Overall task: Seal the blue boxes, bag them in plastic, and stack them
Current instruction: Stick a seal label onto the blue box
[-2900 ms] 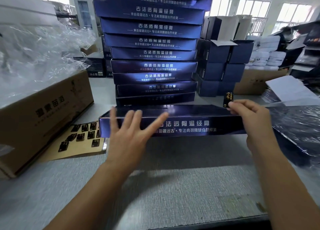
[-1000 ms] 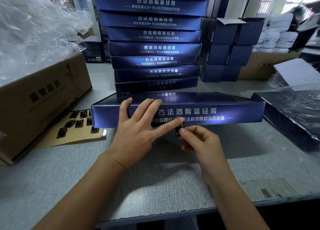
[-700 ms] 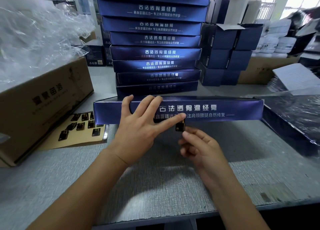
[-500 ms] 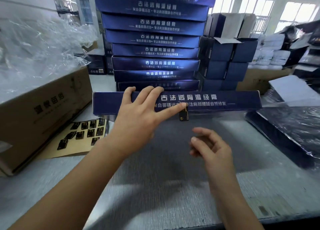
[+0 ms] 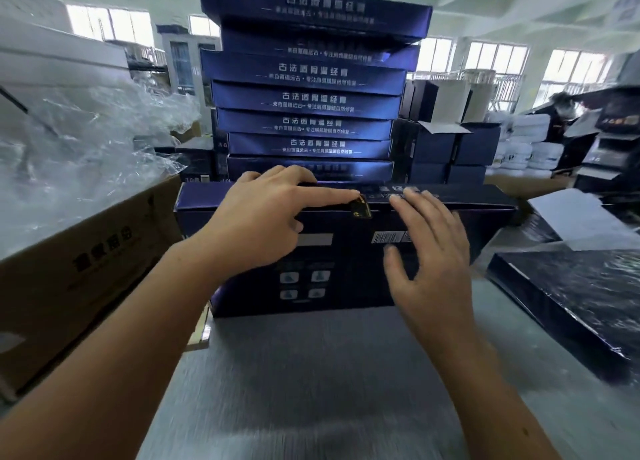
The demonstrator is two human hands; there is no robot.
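work surface: grey table (image 5: 311,390), with the job laid out round me.

stack of blue boxes (image 5: 308,99): stands at the far side, directly behind the work, title edges toward me. judged to be the destination pile, kept within reach.

carton (image 5: 86,252): at my left, with loose plastic bags (image 5: 86,141) heaped on top, presumably the supply for bagging.

bagged box (image 5: 571,304): lies flat at my right, already in film, apart from the piece in hand.

blue box (image 5: 346,269): the piece in hand, tipped up on its long edge in front of the stack, barcode face toward me. judged to be stood this way so the lid seam along the top is in reach.

left hand (image 5: 263,217): fingers over the top edge, thumb on the near face, clamped on the box to keep it upright; the index finger reaches along the edge to the seal.

right hand (image 5: 433,245): fingers apart and flat against the near face, bracing, gripping nothing.

seal sticker (image 5: 360,207): black and gold, folded over the top seam at mid-length. sealing looks near done; bagging not yet begun.
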